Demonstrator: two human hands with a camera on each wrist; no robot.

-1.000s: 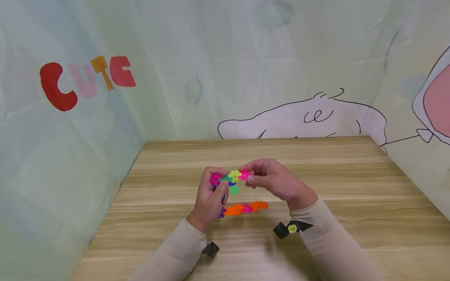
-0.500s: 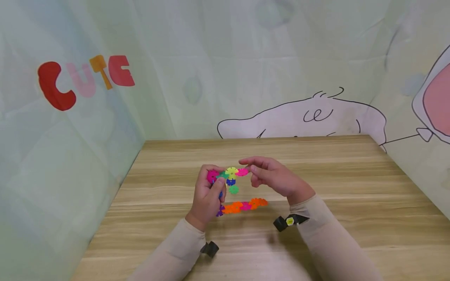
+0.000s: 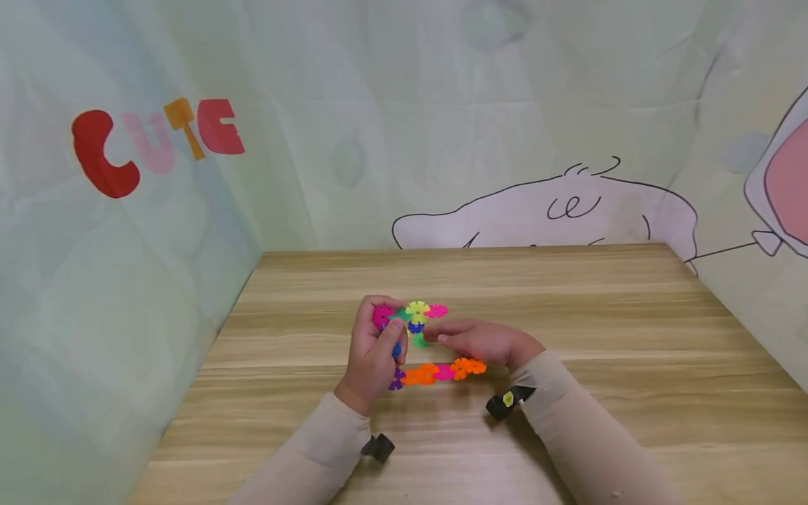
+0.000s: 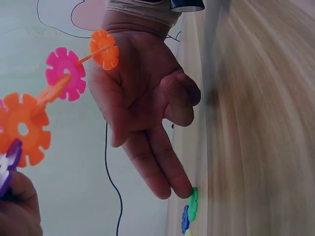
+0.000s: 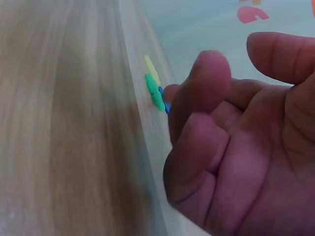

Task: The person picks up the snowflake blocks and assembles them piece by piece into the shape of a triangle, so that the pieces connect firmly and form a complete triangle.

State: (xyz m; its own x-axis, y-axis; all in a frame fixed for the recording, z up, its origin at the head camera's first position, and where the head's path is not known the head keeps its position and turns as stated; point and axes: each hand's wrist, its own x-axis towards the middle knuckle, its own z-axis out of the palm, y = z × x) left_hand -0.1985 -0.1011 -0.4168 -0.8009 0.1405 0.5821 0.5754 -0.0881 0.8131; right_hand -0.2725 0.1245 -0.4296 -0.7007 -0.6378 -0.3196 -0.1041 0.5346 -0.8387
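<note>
My left hand (image 3: 372,351) grips a chain of linked plastic snowflake discs. Its upper arm runs through magenta, dark green, a yellow disc (image 3: 417,312) and a pink disc (image 3: 438,311). Its lower arm has a purple disc (image 3: 396,381), orange discs (image 3: 427,374) and a pink one, raised off the table in the left wrist view. My right hand (image 4: 140,93) reaches low with extended fingers, fingertips beside a loose green disc (image 4: 194,203); contact is unclear. A blue disc (image 4: 185,220) and a yellow disc (image 5: 152,69) lie close by, partly hidden.
The wood-grain table (image 3: 568,315) spreads around both hands. Behind it and to the left stand fabric walls with cartoon prints and the letters CUTE (image 3: 104,154). Black wrist cameras (image 3: 379,447) sit on both sleeves.
My right hand has let go of the pink disc at the chain's upper end and moved down towards the loose green disc. My left hand still holds the chain.
</note>
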